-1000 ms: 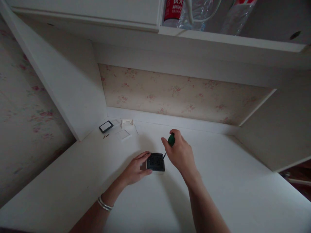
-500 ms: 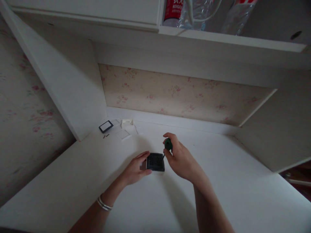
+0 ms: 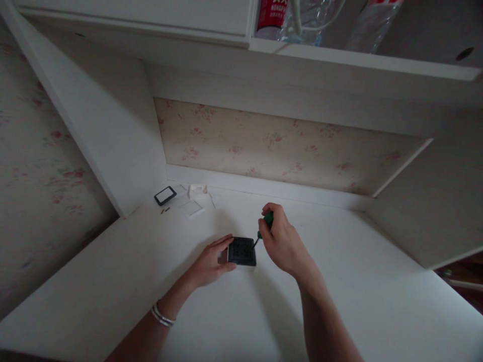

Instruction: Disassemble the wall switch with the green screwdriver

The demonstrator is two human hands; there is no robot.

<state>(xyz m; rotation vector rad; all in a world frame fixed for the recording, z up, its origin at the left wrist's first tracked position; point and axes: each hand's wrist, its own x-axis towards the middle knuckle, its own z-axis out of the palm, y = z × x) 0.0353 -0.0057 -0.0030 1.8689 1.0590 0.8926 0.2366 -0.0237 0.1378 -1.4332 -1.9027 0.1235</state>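
Observation:
A small rectangular box (image 3: 242,251) with a black top face and pale sides lies on the white desk. My left hand (image 3: 211,262) grips it from the left, fingers on the far edge and thumb on the near edge. My right hand (image 3: 281,239) is closed round the green handle of a screwdriver (image 3: 268,219). The screwdriver leans to the right, its thin dark shaft slanting down to the right part of the black face. Whether the tip sits in a screw is too small to tell.
At the back left of the desk (image 3: 339,281) lie a black-framed panel (image 3: 165,195), a white frame (image 3: 192,207), a cream plastic part (image 3: 198,190) and small dark strips (image 3: 165,210). An overhead shelf (image 3: 362,59) holds plastic bottles (image 3: 272,17).
My right hand has tilted the screwdriver's handle further right and slightly up, so more of the handle and shaft shows. My left hand and the box have stayed in place.

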